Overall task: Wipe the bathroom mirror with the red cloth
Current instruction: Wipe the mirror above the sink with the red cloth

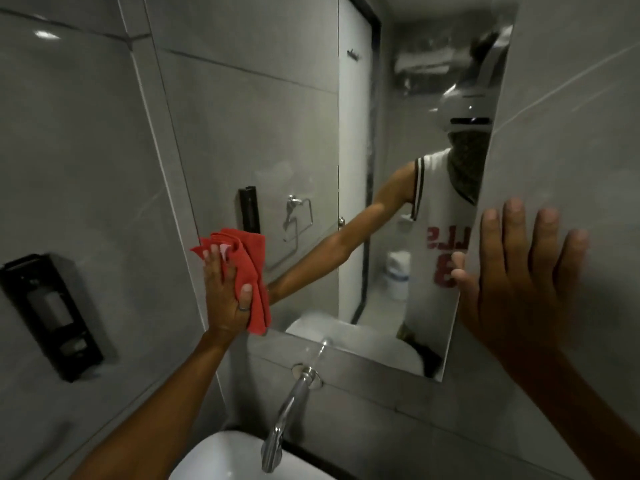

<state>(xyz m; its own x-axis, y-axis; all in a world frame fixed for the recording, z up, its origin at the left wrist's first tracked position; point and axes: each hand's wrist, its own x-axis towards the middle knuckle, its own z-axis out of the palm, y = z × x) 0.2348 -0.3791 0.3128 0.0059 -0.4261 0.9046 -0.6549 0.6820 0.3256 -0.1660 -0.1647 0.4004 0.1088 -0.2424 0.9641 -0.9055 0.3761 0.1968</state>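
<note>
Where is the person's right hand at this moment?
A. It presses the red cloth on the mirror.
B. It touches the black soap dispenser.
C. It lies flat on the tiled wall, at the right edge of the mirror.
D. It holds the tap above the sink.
C: the right hand is spread open on the tiled wall beside the mirror, while the left hand presses the red cloth.

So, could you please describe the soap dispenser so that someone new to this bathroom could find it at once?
Start at the mirror above the tap and look left, past the left hand pressing the red cloth on the glass. On the grey tiled wall there hangs the soap dispenser. It is the only black box mounted on that wall.
</note>
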